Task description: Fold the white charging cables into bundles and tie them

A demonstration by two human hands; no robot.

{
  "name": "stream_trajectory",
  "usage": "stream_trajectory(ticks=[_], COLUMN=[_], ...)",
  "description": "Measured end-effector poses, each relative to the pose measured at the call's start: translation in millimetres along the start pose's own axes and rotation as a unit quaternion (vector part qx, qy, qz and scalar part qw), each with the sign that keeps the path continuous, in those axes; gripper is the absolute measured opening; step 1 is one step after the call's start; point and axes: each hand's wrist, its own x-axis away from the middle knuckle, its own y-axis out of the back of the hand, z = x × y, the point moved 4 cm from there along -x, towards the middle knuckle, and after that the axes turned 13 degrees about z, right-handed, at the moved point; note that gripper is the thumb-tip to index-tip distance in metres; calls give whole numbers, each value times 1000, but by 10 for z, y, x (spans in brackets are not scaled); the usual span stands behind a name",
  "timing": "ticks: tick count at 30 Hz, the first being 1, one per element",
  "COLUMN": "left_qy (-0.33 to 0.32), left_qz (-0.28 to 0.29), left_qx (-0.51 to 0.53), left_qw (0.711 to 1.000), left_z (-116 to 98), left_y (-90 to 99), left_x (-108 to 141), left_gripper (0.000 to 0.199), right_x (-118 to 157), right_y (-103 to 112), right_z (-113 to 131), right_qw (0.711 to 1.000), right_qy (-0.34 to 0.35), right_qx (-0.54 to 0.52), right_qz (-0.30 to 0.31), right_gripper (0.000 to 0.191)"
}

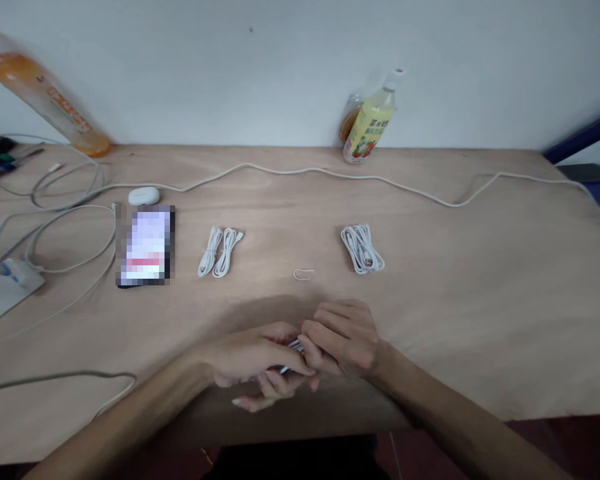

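Some white cable (296,345), thin, mostly hidden

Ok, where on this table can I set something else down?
Mostly the right side of the table, between the right cable bundle, long white cord and front edge. A smaller patch lies between that cord and the bent wire. The left is crowded: phone, white case, loose cables.

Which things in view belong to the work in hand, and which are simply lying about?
Apparently part of the work:
white strands, mostly hidden, between left hand and right hand
left pair of cable bundles
right cable bundle
thin bent wire

Apparently just lying about:
phone
white case
orange bottle
yellow-labelled bottle
long white cable
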Motion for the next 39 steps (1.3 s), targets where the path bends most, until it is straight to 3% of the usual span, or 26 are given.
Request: stream_trajectory(ticks=[4, 9, 12, 18, 21, 25, 32, 35, 37, 39], left_qy=[-78, -143, -162, -166, -166, -144, -133, -154, -184, -200], left_qz=[-45, -170, -181, -159, -161, -175, -240, -292, -350, -359], left_qx=[-20, -75, -64, 12, 2, -39, -115, -242, -379, -425], left_qw=[996, 972, 968, 973, 973, 973, 955, 912, 837, 806], left_z=[-84, -175, -176, -121, -108, -117, -171, -204, -254, -263], left_y=[2, 48, 73, 128, 136, 139, 125, 99, 61, 25], left_x=[43, 120, 92, 33, 31, 46, 106, 117, 142, 141], left_gripper=[27, 50, 54, 49, 46, 32, 32, 39, 36, 29], right_x=[8, 1, -7, -15, -44, -106, -139, -114, -106, -102], right_y=[52, 59, 47, 86, 143, 164, 64, 39, 28, 15], right_z=[-92, -245, -288, -262, -226, -194, -235, -222, -218, -212], right_qw=[995, 979, 973, 987, 995, 984, 988, 990, 991, 991], right_qy=[-92, -192, -220, -158, -57, 54, 22, -1, -33, -58], right_qx=[-15, -45, -61, -3, 78, 170, 154, 139, 129, 119], right_qz=[-37, -48, -46, -33, -6, 28, 20, 3, -6, -11], right_gripper=[48, 45, 43, 31, 28, 38, 49, 49, 50, 52])
